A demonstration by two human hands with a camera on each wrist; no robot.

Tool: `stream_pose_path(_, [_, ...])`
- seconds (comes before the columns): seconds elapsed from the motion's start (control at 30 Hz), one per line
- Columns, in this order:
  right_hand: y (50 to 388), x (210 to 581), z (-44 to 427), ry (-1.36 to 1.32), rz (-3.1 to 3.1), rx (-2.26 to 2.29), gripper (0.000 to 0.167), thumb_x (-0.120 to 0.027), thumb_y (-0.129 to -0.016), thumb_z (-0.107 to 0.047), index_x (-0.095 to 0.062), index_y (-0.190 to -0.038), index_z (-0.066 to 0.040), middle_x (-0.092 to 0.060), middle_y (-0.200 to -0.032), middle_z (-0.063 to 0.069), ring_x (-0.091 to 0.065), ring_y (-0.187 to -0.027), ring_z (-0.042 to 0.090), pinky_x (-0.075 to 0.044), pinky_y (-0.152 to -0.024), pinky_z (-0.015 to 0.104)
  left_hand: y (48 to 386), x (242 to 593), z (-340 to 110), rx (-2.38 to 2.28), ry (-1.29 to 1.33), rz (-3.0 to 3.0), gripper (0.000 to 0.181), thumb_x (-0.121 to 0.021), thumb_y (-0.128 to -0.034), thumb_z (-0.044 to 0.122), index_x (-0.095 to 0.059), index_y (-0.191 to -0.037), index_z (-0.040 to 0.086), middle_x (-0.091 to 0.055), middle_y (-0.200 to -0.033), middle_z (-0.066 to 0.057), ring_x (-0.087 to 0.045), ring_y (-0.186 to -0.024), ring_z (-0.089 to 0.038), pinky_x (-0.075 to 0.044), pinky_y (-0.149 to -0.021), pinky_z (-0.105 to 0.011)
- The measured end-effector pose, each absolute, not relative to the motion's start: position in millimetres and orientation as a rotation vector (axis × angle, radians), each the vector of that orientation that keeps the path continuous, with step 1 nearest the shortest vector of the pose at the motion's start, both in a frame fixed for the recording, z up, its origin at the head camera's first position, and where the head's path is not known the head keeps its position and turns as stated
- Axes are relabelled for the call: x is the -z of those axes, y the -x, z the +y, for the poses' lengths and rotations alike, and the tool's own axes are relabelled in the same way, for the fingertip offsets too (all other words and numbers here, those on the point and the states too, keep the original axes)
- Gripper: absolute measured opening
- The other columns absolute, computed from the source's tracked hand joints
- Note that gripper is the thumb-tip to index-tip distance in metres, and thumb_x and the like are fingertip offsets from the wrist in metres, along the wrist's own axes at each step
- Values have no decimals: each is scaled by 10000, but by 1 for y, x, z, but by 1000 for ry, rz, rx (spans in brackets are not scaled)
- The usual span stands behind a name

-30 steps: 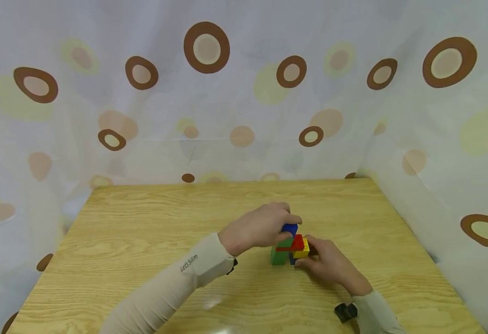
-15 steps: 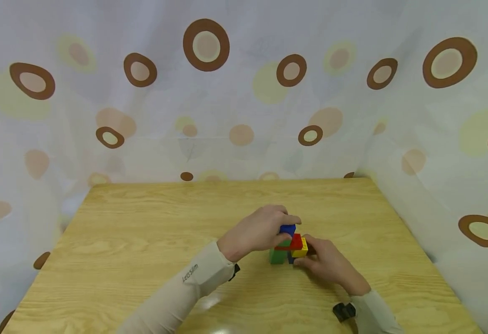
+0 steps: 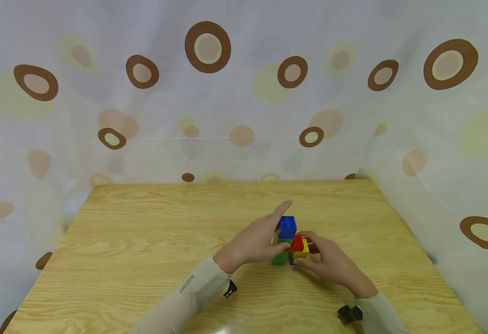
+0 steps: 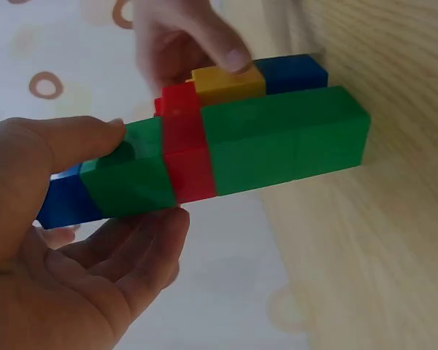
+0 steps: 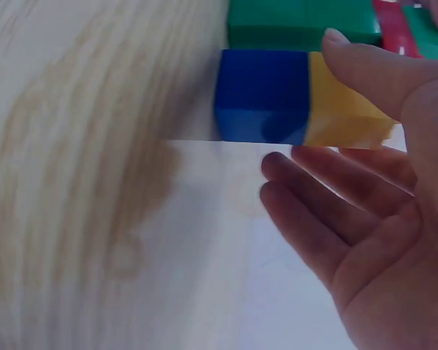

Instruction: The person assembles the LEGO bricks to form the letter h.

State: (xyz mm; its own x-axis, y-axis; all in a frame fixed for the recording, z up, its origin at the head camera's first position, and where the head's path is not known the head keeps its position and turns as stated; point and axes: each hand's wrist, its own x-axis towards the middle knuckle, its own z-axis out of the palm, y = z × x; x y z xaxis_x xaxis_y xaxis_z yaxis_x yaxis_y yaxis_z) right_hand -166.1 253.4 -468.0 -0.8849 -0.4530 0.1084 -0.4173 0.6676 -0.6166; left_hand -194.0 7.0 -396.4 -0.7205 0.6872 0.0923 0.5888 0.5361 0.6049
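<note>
A small toy building-brick structure stands on the table. Two green bricks form one column, beside a dark blue brick with a yellow brick on it. Across both lies a red brick, topped by another green brick and a blue brick. My left hand straddles the upper bricks, its thumb at the upper green one and its index finger raised away. At the yellow brick, my right hand keeps its thumb on one side; its relaxed fingers show a gap from the other side.
The wooden table extends around the structure, its back edge against a patterned cloth. The same cloth hangs along the sides. Black wrist straps sit at both sleeves.
My left hand has loosened from the top blue brick, lifting its index finger so the studs show. My right fingers have spread slightly from the yellow brick. The structure stays in place.
</note>
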Motion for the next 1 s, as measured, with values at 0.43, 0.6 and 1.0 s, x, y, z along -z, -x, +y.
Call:
stream_pose_path(0.43, [157,455,252,844,3060,965,358,-810,-870,-117,-650,-1189,-89,-713,-1136,53,-726,-943,207,-615,-787,368,189,431,2,-1166,-929,2550,610,-711,-969,203,-429,-1500,101,-687,-1185,-22,-661,-1083,-140,-570,-875,-267])
stream_pose_path(0.6, [158,455,253,851,3060,987,306,-815,-854,-85,-667,-1120,-109,-719,-1063,14,-715,-905,174,-615,-775,378,186,445,2,-1161,-925,2576,310,-699,-976,185,-607,-1253,82,-681,-1148,-31,-669,-1049,-144,-561,-876,-235])
stream_pose_path(1.0, [158,454,254,872,3046,1010,306,-822,-838,-61,-672,-1102,-100,-726,-1049,19,-722,-903,184,-616,-774,386,182,448,2,-1136,-925,2627,262,-702,-976,197,-648,-1196,66,-689,-1126,-51,-682,-1030,-168,-557,-846,-202])
